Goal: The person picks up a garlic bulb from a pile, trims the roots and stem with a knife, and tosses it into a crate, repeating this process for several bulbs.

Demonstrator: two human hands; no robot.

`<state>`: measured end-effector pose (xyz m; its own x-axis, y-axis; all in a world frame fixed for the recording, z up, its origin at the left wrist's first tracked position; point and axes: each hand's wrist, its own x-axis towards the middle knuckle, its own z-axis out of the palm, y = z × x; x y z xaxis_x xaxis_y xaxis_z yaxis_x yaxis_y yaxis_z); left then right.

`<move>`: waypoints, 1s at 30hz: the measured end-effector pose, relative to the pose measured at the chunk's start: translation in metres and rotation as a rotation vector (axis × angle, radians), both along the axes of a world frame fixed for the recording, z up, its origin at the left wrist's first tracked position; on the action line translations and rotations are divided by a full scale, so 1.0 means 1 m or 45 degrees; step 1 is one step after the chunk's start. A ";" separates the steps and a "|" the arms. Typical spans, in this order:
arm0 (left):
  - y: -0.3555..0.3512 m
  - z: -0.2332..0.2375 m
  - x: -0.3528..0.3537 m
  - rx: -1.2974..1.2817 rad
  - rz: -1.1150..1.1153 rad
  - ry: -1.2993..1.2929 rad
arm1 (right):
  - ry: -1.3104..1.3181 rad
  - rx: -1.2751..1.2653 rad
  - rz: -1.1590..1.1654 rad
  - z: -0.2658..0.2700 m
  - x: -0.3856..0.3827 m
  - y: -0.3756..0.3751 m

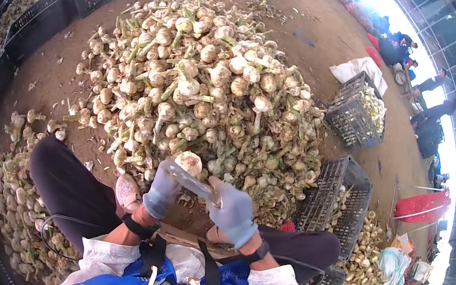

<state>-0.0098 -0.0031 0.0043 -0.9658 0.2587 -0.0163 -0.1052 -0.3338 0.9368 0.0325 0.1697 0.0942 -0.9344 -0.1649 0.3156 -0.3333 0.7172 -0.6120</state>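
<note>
My left hand (163,190), in a grey-blue glove, is closed at a garlic bulb (188,163) with its pale round head facing up. My right hand (233,209), gloved too, is wrapped round the handle of a flat metal blade (192,184). The blade reaches left across to my left hand, just below the bulb. Directly in front of my hands rises a large heap of garlic bulbs (212,87) with stems, some dirty and some pale.
Black crates (323,198) stand to the right, one farther back (355,117) holding garlic. More crates (39,26) line the left. Loose garlic (23,212) lies beside my left leg. A red sack (422,206) and several people are at the far right.
</note>
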 end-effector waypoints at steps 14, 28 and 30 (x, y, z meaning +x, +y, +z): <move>0.012 0.017 0.009 -0.109 -0.107 0.065 | 0.078 0.808 0.192 0.014 -0.014 0.000; -0.008 -0.007 0.011 -0.767 -0.355 0.430 | -0.089 0.713 0.185 -0.010 -0.014 0.022; -0.004 -0.024 0.021 -0.609 -0.448 0.336 | -0.155 0.734 0.193 -0.003 -0.009 0.016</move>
<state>0.0110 -0.0068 -0.0198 -0.8122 0.5831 0.0179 0.1218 0.1395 0.9827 0.0235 0.1859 0.0908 -0.9110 -0.4115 0.0279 -0.4096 0.8945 -0.1790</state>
